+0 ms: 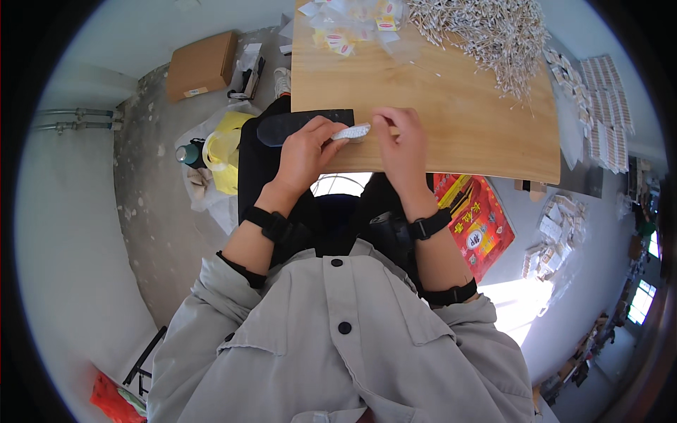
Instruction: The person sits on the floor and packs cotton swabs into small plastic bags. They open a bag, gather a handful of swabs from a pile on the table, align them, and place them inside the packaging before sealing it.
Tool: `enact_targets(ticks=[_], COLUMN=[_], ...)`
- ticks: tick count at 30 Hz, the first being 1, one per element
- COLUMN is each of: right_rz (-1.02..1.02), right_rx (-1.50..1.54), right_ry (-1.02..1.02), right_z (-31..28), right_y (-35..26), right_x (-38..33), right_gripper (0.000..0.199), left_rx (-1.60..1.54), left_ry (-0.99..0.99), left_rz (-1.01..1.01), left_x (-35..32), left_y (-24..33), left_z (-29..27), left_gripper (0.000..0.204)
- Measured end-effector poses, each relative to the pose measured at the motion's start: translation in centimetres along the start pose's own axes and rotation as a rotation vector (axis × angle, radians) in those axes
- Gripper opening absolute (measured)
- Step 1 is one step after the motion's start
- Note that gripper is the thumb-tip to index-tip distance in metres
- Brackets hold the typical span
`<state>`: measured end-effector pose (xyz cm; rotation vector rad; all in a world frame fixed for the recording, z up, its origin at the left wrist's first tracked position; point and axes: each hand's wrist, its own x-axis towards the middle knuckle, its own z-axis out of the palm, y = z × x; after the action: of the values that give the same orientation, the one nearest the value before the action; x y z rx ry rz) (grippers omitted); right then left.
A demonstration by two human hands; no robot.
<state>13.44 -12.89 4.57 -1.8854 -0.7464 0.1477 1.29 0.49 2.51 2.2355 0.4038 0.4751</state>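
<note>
My left hand is closed around a bundle of cotton swabs, whose white tips face right. Just right of the bundle, my right hand has its fingers curled together; whatever they may hold is hidden. Under and beyond the left hand, a dark flat slab with a rounded end lies at the near left edge of the wooden table. At the far right of the tabletop spreads a large heap of loose cotton swabs. Clear plastic packets with yellow and red labels lie at the far left.
Packed swab bundles are stacked right of the table, with more packs lower down. A red printed sack lies below the table's near edge. On the left floor are a cardboard box, a yellow bag and a bottle.
</note>
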Motion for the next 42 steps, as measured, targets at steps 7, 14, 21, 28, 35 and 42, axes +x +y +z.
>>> enact_targets(ticks=[7, 14, 21, 28, 35, 42], right_rz=[-0.201, 0.016, 0.128, 0.216, 0.230, 0.260], right_rx=[-0.409, -0.373, -0.320, -0.198, -0.186, -0.199], right_ry=[-0.050, -0.148, -0.192, -0.198, -0.172, -0.183], right_z=[4.1, 5.4, 5.7, 5.2, 5.1, 5.6], right_y=[1.2, 0.8, 0.6, 1.5, 1.3, 1.1], right_x=[0.7, 0.0, -0.3, -0.3, -0.3, -0.4], right_gripper=[0.018, 0.025, 0.030, 0.032, 0.032, 0.034], left_rx=[-0.015, -0.267, -0.508, -0.910, -0.923, -0.941], left_ry=[-0.099, -0.285, -0.313, -0.192, 0.000, 0.094], left_rz=[0.006, -0.169, -0.283, -0.397, -0.506, -0.492], left_x=[0.6, 1.3, 1.4, -0.9, -0.3, -0.7], left_y=[-0.4, -2.4, -3.2, -1.6, -0.8, -1.3], left_z=[-0.6, -1.9, -1.7, 0.8, 3.2, 5.1], left_gripper=[0.023, 0.028, 0.033, 0.036, 0.022, 0.024])
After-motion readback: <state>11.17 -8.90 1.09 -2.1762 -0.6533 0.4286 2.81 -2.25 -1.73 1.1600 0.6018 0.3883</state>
